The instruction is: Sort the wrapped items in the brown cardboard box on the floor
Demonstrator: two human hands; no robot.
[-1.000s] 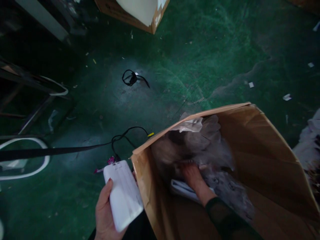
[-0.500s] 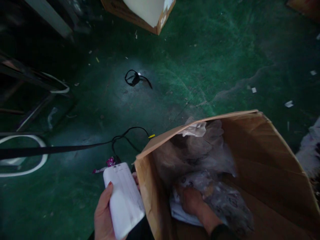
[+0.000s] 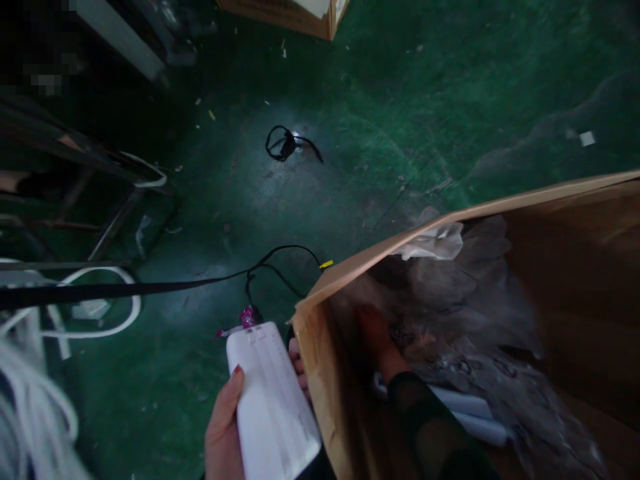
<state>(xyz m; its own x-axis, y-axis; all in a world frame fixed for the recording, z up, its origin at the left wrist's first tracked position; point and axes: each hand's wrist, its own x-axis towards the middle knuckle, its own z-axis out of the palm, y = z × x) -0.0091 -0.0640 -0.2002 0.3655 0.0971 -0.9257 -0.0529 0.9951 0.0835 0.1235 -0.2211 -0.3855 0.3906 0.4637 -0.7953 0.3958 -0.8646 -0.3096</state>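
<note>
My left hand (image 3: 225, 427) grips a flat white plastic device (image 3: 273, 403), held just left of a big open cardboard box (image 3: 570, 247). My right hand (image 3: 376, 333) is deep inside the box, near its left wall, among crumpled clear plastic bags (image 3: 470, 300). Its fingers are buried in the bags and I cannot tell whether they hold anything. White paper-like packs (image 3: 473, 413) lie under my right forearm, which wears a dark sleeve.
The floor (image 3: 400, 113) is green and littered with scraps. A black cable (image 3: 280, 263) runs along it to the box corner, and a small black cable coil (image 3: 287, 143) lies farther off. A second cardboard box (image 3: 295, 13) sits at the top edge. Metal frames and white cords crowd the left.
My right hand has shifted left and deeper into the bags inside the box. The view has swung right and closer to the box. My left hand keeps the white device.
</note>
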